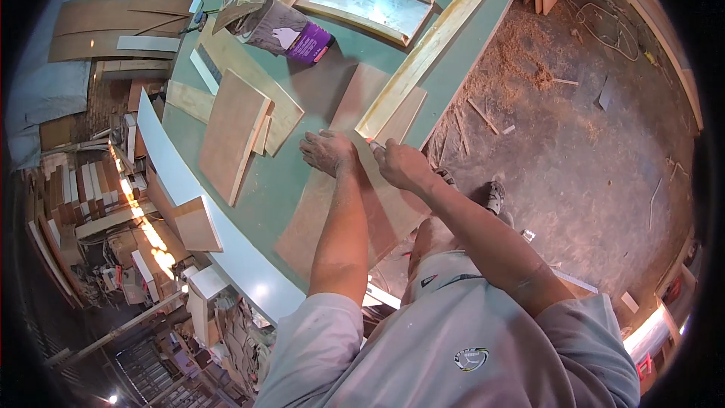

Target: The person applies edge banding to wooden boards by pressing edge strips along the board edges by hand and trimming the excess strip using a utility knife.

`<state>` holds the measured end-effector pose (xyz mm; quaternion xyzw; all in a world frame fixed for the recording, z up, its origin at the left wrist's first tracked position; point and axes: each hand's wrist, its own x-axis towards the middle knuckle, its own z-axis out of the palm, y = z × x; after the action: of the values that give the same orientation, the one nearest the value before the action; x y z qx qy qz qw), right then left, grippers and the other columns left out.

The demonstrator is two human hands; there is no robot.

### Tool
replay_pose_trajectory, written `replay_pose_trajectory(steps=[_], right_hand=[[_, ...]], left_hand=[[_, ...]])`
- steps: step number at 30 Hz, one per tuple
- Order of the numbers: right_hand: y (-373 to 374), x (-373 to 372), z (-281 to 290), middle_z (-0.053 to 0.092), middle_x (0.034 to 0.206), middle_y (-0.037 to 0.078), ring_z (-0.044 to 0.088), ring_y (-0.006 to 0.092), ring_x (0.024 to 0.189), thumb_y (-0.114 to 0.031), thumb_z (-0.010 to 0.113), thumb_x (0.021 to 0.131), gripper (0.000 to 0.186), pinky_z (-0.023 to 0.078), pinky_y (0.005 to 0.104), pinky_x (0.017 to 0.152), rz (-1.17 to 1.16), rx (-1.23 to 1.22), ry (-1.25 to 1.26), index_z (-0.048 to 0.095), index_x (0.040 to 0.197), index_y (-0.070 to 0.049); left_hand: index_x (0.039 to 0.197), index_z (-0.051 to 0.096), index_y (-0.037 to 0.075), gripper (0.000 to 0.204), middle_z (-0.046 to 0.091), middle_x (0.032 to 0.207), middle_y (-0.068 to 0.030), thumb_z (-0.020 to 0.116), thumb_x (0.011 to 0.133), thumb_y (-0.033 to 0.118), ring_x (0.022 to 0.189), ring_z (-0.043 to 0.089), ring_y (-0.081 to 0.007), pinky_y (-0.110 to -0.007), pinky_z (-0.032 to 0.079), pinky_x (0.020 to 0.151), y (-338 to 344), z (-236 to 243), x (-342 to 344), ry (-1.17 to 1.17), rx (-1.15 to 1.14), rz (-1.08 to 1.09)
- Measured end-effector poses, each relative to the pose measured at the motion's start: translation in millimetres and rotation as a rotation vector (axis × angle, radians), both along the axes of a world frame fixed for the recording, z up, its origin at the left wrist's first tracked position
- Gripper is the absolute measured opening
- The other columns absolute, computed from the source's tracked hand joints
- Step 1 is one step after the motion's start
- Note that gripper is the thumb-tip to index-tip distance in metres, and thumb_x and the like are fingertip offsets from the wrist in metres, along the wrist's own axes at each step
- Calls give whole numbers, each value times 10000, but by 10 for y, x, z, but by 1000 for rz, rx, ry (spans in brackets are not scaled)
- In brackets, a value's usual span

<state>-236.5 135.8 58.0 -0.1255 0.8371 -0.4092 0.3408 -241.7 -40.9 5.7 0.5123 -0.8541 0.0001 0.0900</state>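
Note:
My left hand [328, 153] lies on a thin brown wooden sheet [321, 215], its fingers stretched out and nothing held. Close to its right, my right hand [402, 164] is closed around a small thing with an orange-red end [371, 140]; its kind is hidden by the fingers. That end is at the near tip of a long pale wooden strip [434, 49], which runs away to the upper right across the green tabletop [266, 189]. Left of my hands, a brown panel [232, 136] rests on other wood pieces.
Beyond my hands stands a dirty tin [302, 39] with a purple label. A framed panel with a shiny middle [370, 6] lies behind it. Sawdust [513, 60] and offcuts litter the floor at right. A long white strip [249, 272] lines the table's left edge; stacked boards [83, 189] stand farther left.

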Motion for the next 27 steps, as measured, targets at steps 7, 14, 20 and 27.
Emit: replay_pose_trajectory(steps=[7, 14, 20, 27], right_hand=[[-46, -81, 65, 696, 971, 329, 692, 482, 943, -404, 423, 1051, 506, 532, 547, 874, 78, 62, -4, 575, 1084, 77], [143, -64, 196, 711, 1054, 285, 705, 416, 1027, -400, 417, 1052, 515, 542, 488, 913, 171, 136, -72, 603, 1134, 73], [503, 250, 228, 719, 989, 285, 712, 430, 966, -403, 426, 1050, 516, 551, 505, 877, 146, 163, -60, 587, 1133, 80], [472, 74, 404, 697, 906, 325, 691, 489, 921, -388, 449, 1048, 489, 531, 554, 859, -8, 45, -5, 569, 1054, 85]], left_hand=[[1333, 518, 3, 407, 509, 1334, -207, 475, 988, 216, 1242, 512, -346, -468, 392, 1074, -15, -19, -28, 14, -4, 34], [1342, 481, 7, 423, 485, 1350, -217, 474, 984, 232, 1288, 480, -350, -523, 389, 1059, -30, -11, -36, -54, 30, 77], [1341, 480, 6, 421, 491, 1337, -208, 461, 997, 248, 1309, 477, -340, -536, 389, 1054, 29, 35, -27, -69, 46, 68], [1331, 507, 11, 419, 514, 1320, -205, 451, 999, 260, 1186, 558, -367, -517, 405, 1037, -8, 17, 7, -18, 20, 22]])
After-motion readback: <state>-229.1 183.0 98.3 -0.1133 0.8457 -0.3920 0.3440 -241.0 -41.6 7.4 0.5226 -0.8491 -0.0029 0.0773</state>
